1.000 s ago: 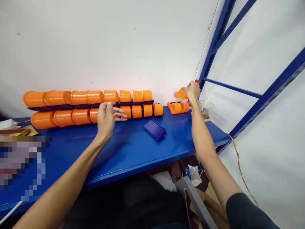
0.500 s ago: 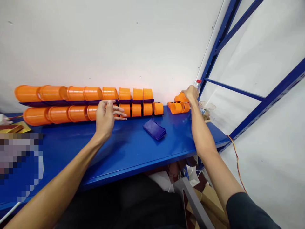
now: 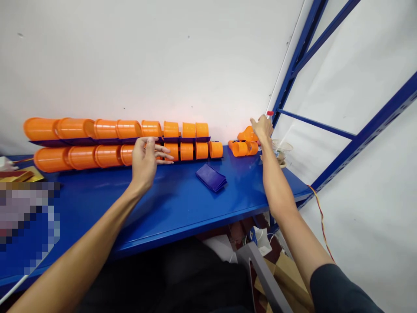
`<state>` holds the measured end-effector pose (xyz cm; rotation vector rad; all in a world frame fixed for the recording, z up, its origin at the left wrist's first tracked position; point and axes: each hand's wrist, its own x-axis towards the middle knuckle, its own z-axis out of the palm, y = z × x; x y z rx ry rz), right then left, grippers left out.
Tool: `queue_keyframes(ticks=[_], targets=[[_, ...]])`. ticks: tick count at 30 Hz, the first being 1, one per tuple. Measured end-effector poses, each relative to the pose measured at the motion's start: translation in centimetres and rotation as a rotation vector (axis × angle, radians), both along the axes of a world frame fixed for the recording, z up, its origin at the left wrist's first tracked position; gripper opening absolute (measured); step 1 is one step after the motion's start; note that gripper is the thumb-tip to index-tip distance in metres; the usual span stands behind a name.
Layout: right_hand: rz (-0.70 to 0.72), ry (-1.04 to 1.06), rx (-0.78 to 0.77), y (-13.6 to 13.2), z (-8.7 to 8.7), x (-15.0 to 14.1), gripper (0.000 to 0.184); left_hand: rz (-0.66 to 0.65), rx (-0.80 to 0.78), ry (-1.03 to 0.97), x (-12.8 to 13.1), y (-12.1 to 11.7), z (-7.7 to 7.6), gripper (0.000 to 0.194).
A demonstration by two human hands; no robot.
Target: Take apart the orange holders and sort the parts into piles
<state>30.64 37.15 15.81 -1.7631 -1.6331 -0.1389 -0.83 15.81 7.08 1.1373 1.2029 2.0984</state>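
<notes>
By orange cups (image 3: 240, 149), right hand (image 3: 263, 128) splayed.

Bright, diffuse light. Soft shadows on blue tabletop (image 3: 185, 195). Glare on orange cups (image 3: 76, 128). Pixelation at lower left. Edges stretched.

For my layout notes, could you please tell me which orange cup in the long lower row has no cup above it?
The rightmost cup of the lower row: it sits just past the right end of the upper row.
</notes>
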Motion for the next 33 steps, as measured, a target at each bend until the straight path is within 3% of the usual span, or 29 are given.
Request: queue_keyframes(ticks=[4, 6, 9, 12, 17, 27, 33], targets=[[0.194, -0.074, 0.078, -3.0, -0.5, -3.5, 0.032, 0.007, -0.008, 0.016, 0.0, 0.1, -0.2, 0.019], [0.348, -0.151, -0.02, -4.9, -1.4, -5.9, 0.028, 0.005, -0.006, 0.03, 0.0, 0.1, -0.4, 0.023], [0.462, -0.236, -0.173, -7.4, -3.0, -8.8, 0.038, 0.013, 0.006, 0.05, -0.1, 0.1, -0.6, 0.033], [0.468, -0.244, -0.231, -8.4, -4.0, -9.9, 0.048, 0.022, 0.021, 0.052, -0.1, 0.0, -0.7, 0.037], [0.433, -0.208, -0.296, -7.7, -4.5, -9.7, 0.06, -0.002, 0.006, 0.065, 0.0, 0.0, -0.7, 0.037], [0.452, -0.149, -0.331, -7.1, -5.6, -10.1, 0.048, 0.001, -0.01, 0.086, -0.2, 0.2, -1.1, 0.04], [0.41, -0.064, -0.186, -7.2, -4.1, -8.9, 0.033, -0.001, -0.008, 0.092, -0.1, 0.1, -0.7, 0.041]])
